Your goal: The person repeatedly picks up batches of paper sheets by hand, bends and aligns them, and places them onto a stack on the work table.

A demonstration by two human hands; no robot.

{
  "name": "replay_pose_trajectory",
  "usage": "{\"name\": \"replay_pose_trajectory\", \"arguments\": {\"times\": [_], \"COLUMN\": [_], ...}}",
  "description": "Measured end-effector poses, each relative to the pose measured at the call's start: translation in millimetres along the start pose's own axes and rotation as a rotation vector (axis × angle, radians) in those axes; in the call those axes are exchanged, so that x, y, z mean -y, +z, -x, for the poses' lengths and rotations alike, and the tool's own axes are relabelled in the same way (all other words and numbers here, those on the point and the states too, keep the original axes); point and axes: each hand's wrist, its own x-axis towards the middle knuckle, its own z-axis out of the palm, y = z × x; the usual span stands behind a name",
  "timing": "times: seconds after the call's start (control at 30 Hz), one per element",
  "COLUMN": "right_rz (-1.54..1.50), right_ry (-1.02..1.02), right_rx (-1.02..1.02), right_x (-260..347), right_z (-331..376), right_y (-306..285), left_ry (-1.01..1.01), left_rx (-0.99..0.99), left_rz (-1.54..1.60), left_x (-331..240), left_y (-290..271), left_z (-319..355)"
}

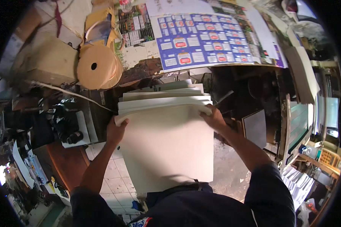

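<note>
A large cream sheet of board or thick paper point(166, 151) hangs in front of my body, its lower edge close to my waist. My left hand point(116, 130) grips its upper left corner, thumb on the near face. At the upper right corner, my right hand point(215, 118) is closed on the sheet in the same way. The top edge bends between the two hands. Just beyond it, several white and cream sheets point(166, 100) stand in a staggered pile. Whether I hold one sheet or a few together cannot be made out.
Printed blue sheets point(206, 41) cover the worktop ahead. A cardboard spool point(98, 70) and a dusty box-like block point(51, 62) sit at its left. A pale cord point(74, 94) runs toward the pile. A grey panel point(255, 128) leans at right; stacked papers point(297, 183) lie lower right.
</note>
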Motion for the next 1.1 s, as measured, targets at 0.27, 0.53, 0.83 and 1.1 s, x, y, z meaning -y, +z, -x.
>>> {"name": "replay_pose_trajectory", "arguments": {"times": [0.27, 0.53, 0.83, 1.1], "right_rz": [-0.553, -0.869, -0.949, -1.174], "right_ry": [0.300, 0.302, -0.093, -0.042], "right_rx": [0.268, -0.230, -0.588, -0.733], "right_x": [-169.6, -147.6, -126.6, -171.5], "right_z": [277.4, 337.4, 384.5, 349.9], "right_y": [92.0, 174.1, 184.6, 204.8], "left_ry": [-0.477, -0.385, 0.029, -0.258], "left_rx": [0.112, -0.047, -0.316, -0.520], "left_rz": [0.444, 0.763, 0.873, 0.985], "left_x": [171.3, 202.0, 139.1, 161.5], "left_y": [59.2, 44.8, 75.8, 117.8], "left_z": [289.2, 347.0, 398.2, 381.5]}}
